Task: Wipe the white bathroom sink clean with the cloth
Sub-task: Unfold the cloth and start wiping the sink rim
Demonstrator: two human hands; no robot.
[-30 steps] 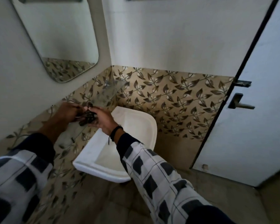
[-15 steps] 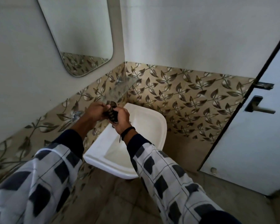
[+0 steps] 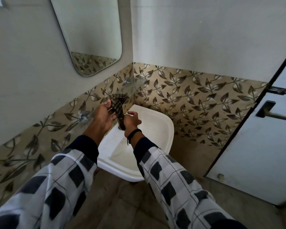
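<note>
While both hands are raised over the back edge of the white sink (image 3: 157, 129), the checkered cloth (image 3: 118, 104) is stretched between them, clear of the basin. The left hand (image 3: 104, 115) pinches its upper end with fingers partly spread, just below the glass shelf (image 3: 132, 87). The right hand (image 3: 131, 120) is clenched around its lower, twisted end.

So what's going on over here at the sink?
A person is getting a dark checkered cloth ready over the white sink in the bathroom corner. The left hand holds up the cloth's upper part, and the right hand has a grip on its lower end. The cloth hangs above the basin's back edge, not yet pressed to it, so wiping looks about to start.
</note>
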